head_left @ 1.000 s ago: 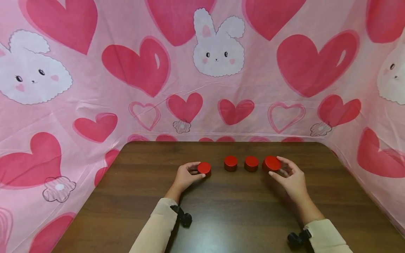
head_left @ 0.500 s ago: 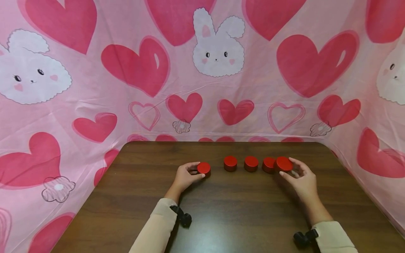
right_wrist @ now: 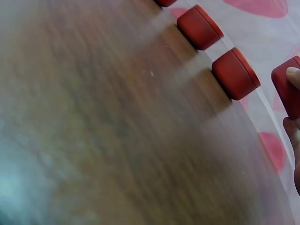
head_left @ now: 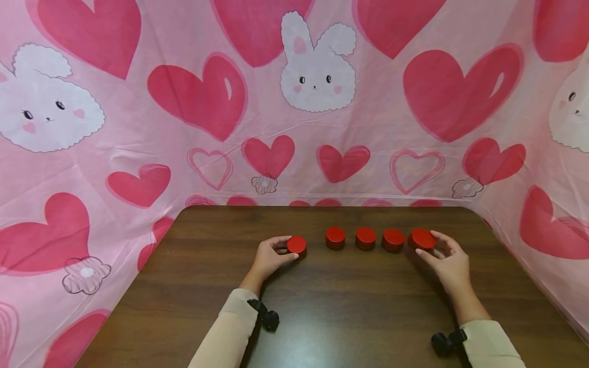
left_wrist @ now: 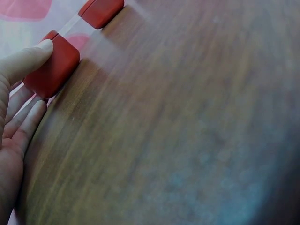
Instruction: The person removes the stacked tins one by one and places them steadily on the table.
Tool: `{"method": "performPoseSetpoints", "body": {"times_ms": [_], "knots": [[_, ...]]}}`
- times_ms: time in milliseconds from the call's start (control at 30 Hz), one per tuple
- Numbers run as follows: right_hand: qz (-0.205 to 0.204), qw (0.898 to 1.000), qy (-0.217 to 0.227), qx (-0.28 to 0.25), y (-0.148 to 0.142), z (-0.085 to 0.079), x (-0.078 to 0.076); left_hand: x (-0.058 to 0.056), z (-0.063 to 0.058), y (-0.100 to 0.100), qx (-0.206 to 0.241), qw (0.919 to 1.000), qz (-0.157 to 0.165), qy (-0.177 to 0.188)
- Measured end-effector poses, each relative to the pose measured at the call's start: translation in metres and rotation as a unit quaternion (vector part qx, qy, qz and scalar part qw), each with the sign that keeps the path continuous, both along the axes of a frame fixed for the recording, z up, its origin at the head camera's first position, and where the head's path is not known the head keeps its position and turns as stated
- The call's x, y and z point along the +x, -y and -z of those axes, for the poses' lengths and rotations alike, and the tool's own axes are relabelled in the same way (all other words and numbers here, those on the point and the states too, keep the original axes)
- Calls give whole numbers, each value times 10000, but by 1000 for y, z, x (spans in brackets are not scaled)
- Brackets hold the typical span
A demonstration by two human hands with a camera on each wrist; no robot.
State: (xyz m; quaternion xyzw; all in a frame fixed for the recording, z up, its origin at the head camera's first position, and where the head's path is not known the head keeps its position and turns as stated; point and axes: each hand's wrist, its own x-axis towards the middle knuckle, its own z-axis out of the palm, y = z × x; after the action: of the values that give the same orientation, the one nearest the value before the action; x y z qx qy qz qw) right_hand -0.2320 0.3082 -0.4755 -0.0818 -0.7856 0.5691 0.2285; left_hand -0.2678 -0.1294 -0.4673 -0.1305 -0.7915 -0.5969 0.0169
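In the head view my left hand [head_left: 271, 258] pinches a small red round tin [head_left: 296, 246] between thumb and fingers, low on the table at the left end of a row. In the left wrist view a lid seam shows near the top of that tin [left_wrist: 58, 68]. My right hand [head_left: 451, 260] grips another red tin [head_left: 421, 239] at the right end. The right wrist view shows this tin [right_wrist: 285, 89] raised off the wood, partly cut off by the frame edge. Between the hands stand three more red tins, a left one [head_left: 335, 238], a middle one [head_left: 365, 238] and a right one [head_left: 393, 240].
The brown wooden table [head_left: 322, 306] reaches back to a pink cloth [head_left: 303, 128] printed with hearts and rabbits, which hangs behind it and along both sides. A black wrist camera [head_left: 269, 318] is strapped to the left sleeve, and another camera [head_left: 444, 343] to the right.
My right hand has moved right with its tin, from in front of the rightmost standing tin to beside it, bringing that tin into full view. The left hand has stayed still.
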Motion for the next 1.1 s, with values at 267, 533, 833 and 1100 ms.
{"method": "performPoseSetpoints", "body": {"times_ms": [267,533,833,1100], "knots": [[64,9998,148,-69,-7,1,-2,0,0,0,40,10000,-12,-2],[190,9996,216,28,-15,5,-6,2,-2,-1,43,10000,-4,-55],[46,9992,285,278,-24,10,-9,3,-3,-1,42,10000,15,31],[-125,9971,370,657,-27,15,-15,3,-4,-1,59,10000,5,55]]}}
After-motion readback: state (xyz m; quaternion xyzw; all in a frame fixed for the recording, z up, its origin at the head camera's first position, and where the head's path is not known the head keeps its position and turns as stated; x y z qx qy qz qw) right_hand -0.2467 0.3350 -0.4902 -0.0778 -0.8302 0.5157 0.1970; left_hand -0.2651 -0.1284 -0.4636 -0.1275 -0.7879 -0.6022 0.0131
